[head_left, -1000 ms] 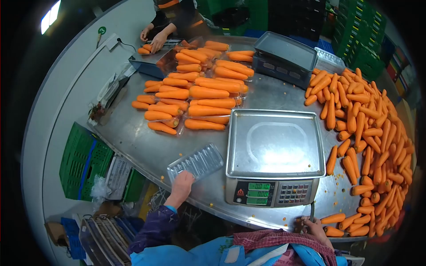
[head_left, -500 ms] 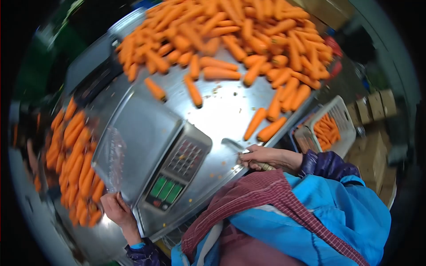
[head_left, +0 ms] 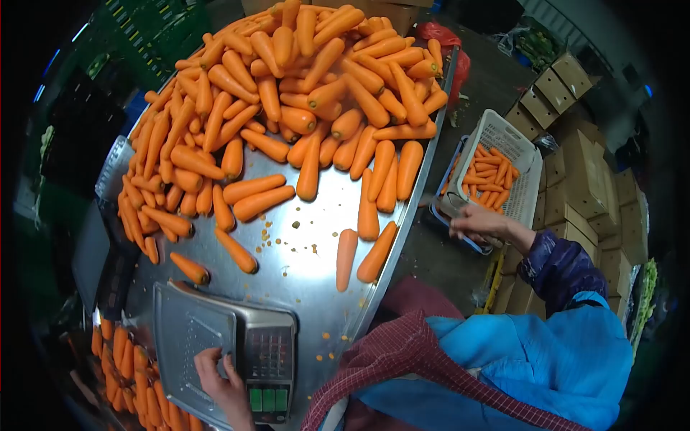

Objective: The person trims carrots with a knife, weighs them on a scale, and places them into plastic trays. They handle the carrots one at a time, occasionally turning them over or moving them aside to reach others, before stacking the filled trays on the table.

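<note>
Over the metal pan of a weighing scale [head_left: 269,352] is my left hand [head_left: 218,379], its fingers bent, the thumb apart and nothing seen between them. Its lit green display faces me. Out past the table's right edge, my right hand [head_left: 480,223] is closed around a knife [head_left: 447,206], whose blade is blurred and points left. Beyond the scale lies a large heap of carrots [head_left: 302,115] on the metal table [head_left: 302,223]. A few loose carrots [head_left: 374,251] lie along the right edge, and trimmings are scattered on the metal.
A white plastic crate [head_left: 528,169] with small carrots stands low at the right, close to my right hand. Cardboard boxes [head_left: 586,179] are stacked behind it. Carrots that look bagged [head_left: 136,373] lie at lower left. Another dark scale [head_left: 100,251] stands at the far left.
My view has turned to the right. My right hand has swung from over the table out toward the crate with the knife. My left hand has left the clear plastic and moved onto the pan.
</note>
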`<state>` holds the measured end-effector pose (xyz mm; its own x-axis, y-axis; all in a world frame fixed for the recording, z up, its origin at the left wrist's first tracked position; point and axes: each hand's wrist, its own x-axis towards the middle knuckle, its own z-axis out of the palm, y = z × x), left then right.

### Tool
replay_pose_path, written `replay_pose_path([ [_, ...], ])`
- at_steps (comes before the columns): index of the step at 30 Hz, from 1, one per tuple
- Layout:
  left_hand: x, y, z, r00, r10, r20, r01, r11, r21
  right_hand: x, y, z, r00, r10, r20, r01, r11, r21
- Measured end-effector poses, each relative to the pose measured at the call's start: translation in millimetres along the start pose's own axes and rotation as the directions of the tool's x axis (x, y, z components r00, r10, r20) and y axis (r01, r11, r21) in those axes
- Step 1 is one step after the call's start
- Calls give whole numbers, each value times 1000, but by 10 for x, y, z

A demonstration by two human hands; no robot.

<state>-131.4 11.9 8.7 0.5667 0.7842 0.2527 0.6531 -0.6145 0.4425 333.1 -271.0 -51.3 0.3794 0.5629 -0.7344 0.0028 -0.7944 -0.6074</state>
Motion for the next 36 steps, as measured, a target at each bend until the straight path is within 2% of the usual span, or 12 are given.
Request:
replay_pose_path([
  [3, 206, 283, 242, 997, 77, 8, -76, 992, -103, 155, -418, -179, 872, -358, -333, 387, 922, 23],
  [5, 305, 466, 413, 995, 101, 22, -96, 982, -165, 303, -741, -279, 765, -438, -472, 491, 871, -13],
  [10, 444, 818, 746, 987, 152, 46, -138, 965, -221, 993, -1007, -800, 454, -521, -723, 460, 832, -311],
  [13, 517, 971, 860, 987, 155, 34, -143, 961, -237, 1426, -924, -871, 532, -467, -706, 364, 880, -307],
  [15, 542, 1031, 882, 991, 52, 120, -15, 958, -285, 1601, -854, -893, 471, -526, -709, 318, 850, -420],
  [17, 587, 1081, 904, 991, 35, 131, 5, 957, -290, 1357, -1015, -838, 768, -309, -561, 513, 821, 250],
  [18, 604, 1108, 924, 990, 16, 140, 27, 954, -299, 1357, -970, -843, 826, -262, -499, 523, 685, 507],
  [19, 623, 1134, 943, 989, 16, 146, 29, 954, -299, 1327, -916, -850, 828, -257, -498, 519, 686, 510],
  [21, 679, 1181, 971, 981, -25, 192, 87, 942, -324, 1181, -821, -827, 916, -326, -232, 322, 255, 912],
  [29, 1161, 1578, 1272, 883, -134, 451, 452, 503, -736, 698, -879, -142, 745, -662, 80, 314, 455, 833],
  [33, 1347, 1787, 1279, 934, 27, 355, 341, 222, -914, 551, -967, 299, 711, -631, 310, 211, 612, 762],
  [36, 1317, 1803, 1178, 951, 26, 307, 298, 180, -937, 519, -1026, 505, 726, -575, 377, 278, 747, 605],
])
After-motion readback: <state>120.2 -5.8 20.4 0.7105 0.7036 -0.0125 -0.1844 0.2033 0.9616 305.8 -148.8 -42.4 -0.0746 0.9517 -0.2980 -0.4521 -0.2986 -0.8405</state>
